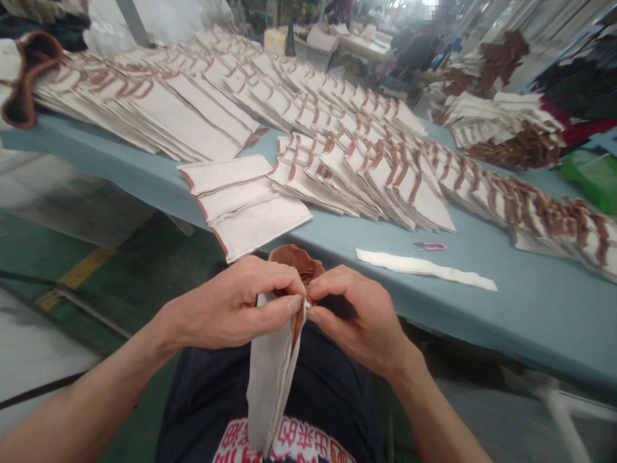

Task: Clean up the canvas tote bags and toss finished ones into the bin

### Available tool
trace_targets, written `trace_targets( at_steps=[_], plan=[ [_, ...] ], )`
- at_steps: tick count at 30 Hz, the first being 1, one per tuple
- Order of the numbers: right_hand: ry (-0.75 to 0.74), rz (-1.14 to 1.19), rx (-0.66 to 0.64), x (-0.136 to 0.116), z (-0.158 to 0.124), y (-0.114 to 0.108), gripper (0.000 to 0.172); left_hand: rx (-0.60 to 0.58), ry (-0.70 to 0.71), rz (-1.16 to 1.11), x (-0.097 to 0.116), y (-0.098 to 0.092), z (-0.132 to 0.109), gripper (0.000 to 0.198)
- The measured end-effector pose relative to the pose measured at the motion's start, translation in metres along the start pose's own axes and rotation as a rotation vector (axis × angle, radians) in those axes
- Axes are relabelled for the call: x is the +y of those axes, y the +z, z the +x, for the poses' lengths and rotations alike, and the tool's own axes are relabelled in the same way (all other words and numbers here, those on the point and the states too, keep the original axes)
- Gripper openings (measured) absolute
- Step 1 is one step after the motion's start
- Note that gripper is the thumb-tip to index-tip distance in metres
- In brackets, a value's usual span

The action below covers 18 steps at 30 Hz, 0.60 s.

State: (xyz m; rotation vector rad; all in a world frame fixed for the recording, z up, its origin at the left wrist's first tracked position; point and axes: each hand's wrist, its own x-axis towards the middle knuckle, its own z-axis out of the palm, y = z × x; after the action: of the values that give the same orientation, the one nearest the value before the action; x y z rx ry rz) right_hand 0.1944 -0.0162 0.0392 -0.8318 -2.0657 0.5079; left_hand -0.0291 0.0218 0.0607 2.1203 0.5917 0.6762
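Observation:
In the head view, a sewn piece, cream on one face with brown inside, hangs between my hands above my lap. My left hand pinches its upper edge between thumb and fingers. Close against it, my right hand pinches the same edge at the seam; the fingertips of both hands nearly meet there. A brown part of the piece bulges up behind the fingers. Just beyond my left hand, a flat cream panel with brown edging and raised seams lies over the table's near edge.
Overlapping rows of cream-and-brown panels cover much of the blue table. Pink-handled thread snips and a white strip lie to the right. A curled brown piece sits far left. More piles stand at the back right.

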Motion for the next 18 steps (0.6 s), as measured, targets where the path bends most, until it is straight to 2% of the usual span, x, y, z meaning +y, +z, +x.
trace_targets(
  at_steps=[2,6,14,18],
  plan=[
    [-0.066,-0.076,-0.013,-0.004,0.003,0.000,0.002,0.015,-0.007,-0.020,-0.002,0.001,-0.002,0.023],
    [-0.137,-0.186,-0.049,-0.011,0.008,0.000,0.010,0.031,-0.034,-0.094,-0.007,0.003,-0.006,0.025],
    [-0.122,-0.396,-0.134,-0.023,0.010,0.003,0.024,0.029,-0.114,-0.148,-0.012,0.005,-0.012,0.028],
    [-0.135,-0.539,-0.099,-0.020,0.012,0.007,0.029,0.016,-0.191,-0.315,-0.018,0.009,-0.012,0.034]
  ],
)
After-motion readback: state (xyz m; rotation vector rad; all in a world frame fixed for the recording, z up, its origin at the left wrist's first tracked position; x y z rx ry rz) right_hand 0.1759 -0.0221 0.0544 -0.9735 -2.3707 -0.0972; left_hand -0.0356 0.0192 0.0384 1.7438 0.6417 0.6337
